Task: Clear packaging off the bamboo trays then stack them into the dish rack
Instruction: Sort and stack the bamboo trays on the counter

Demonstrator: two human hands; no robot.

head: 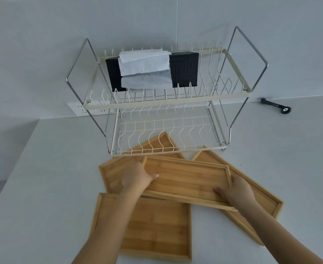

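Observation:
Both hands hold one bamboo tray (187, 180) tilted just above the counter, in front of the two-tier wire dish rack (168, 147). My left hand (138, 178) grips its left end and my right hand (236, 191) its right end. Three more bamboo trays lie flat beneath and around it: one at the near left (153, 227), one on the right (259, 199), and one partly under the rack's lower tier (157, 145). No packaging shows on any tray.
On the rack's upper tier (233, 94) rests a black box (183, 69) wrapped with white paper (143, 63). A small black tool (276, 106) lies on the white counter at the back right. A wall socket (77, 110) sits behind the rack's left leg.

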